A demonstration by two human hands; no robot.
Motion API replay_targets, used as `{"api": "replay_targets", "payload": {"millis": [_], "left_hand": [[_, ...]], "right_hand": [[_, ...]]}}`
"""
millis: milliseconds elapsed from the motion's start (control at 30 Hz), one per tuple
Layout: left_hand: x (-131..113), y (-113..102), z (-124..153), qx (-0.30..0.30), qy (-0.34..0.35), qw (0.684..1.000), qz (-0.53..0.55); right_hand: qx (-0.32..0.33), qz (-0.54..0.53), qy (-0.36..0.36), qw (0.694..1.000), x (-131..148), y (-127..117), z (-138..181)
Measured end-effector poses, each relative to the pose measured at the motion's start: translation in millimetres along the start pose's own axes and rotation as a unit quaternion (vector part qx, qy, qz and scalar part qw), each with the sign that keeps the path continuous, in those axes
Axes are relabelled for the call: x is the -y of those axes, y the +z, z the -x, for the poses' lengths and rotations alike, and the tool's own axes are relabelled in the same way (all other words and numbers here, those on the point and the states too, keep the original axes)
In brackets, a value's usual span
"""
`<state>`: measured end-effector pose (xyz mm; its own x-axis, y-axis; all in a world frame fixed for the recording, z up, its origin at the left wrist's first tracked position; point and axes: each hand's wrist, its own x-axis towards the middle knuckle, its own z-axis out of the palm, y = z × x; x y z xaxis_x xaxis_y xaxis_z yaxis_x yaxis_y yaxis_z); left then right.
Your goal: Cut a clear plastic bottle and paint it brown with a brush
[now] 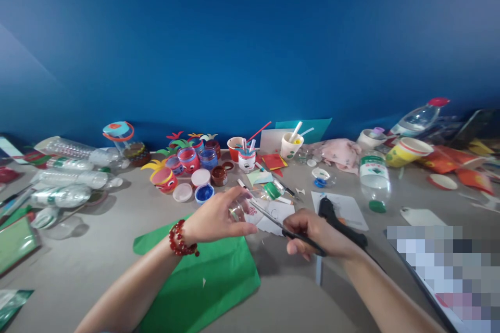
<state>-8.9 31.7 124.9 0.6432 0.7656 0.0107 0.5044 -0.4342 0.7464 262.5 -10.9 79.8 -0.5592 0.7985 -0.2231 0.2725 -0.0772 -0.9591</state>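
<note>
My left hand (219, 218), with a red bead bracelet at the wrist, is closed around a small clear plastic piece (237, 210), which looks like a cut bottle part. My right hand (312, 231) grips black-handled scissors (273, 221); the blades point left toward the clear piece and reach its edge. Both hands hover above a green paper sheet (211, 281) and white paper scraps (273, 216) on the grey table.
A black glue gun (338, 223) lies just right of my right hand. Painted jars and paint pots (195, 166) stand behind, clear bottles (66, 182) lie at the left, paper cups (291, 146) and an upside-down bottle (374, 177) at the back right.
</note>
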Motion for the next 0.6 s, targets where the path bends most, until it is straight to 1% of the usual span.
{"api": "replay_targets", "payload": {"millis": [167,300,367,467,533,600], "left_hand": [[0.2,0.5,-0.8,0.000,-0.007,0.999,0.045],[0.2,0.7,-1.5,0.012,-0.008,0.998,0.060],[-0.2,3.0,-1.9,-0.006,-0.022,0.999,0.037],[-1.7,8.4,-2.3,-0.057,-0.055,0.997,-0.016],[-2.5,11.2,-2.3,-0.069,-0.062,0.996,-0.015],[-2.1,12.5,-2.2,-0.064,-0.059,0.996,0.005]], "right_hand": [[-0.034,-0.022,0.018,0.999,6.8,2.8,-0.3],[-0.011,-0.042,0.039,0.998,9.8,3.6,-0.3],[-0.034,-0.024,0.043,0.998,8.2,3.6,-1.5],[-0.091,0.012,0.037,0.995,3.7,4.0,-5.0],[-0.094,0.000,0.034,0.995,1.2,4.7,-7.1],[-0.084,-0.018,0.032,0.996,-0.2,5.5,-8.2]]}}
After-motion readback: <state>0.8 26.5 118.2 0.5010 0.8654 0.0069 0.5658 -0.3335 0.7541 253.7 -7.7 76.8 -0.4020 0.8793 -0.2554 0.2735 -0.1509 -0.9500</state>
